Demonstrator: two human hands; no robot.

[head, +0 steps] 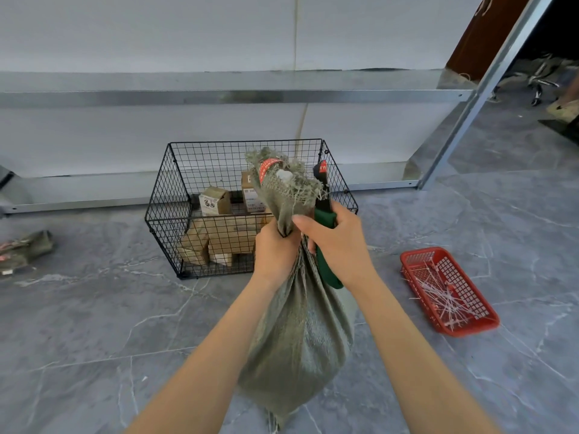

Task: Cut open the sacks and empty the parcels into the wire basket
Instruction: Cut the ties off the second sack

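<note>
The green woven sack (300, 324) is held upright over the grey marbled floor (94, 324). The left hand (275, 249) bunches its tied neck, and the right hand (338, 242) grips a green-handled cutter (326, 267) beside it. Just behind, before a metal shelf (219, 97), the wire basket (175, 189) holds cardboard parcels (232, 236). To the right, a red tray (416, 255) holds cut ties (445, 299).

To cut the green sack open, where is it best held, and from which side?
Grip the sack at its gathered neck below the red tie, from the left, as the left hand does. The fabric bunches narrow there, the load hangs below, and the tied top is free for the cutter in the right hand.
</note>
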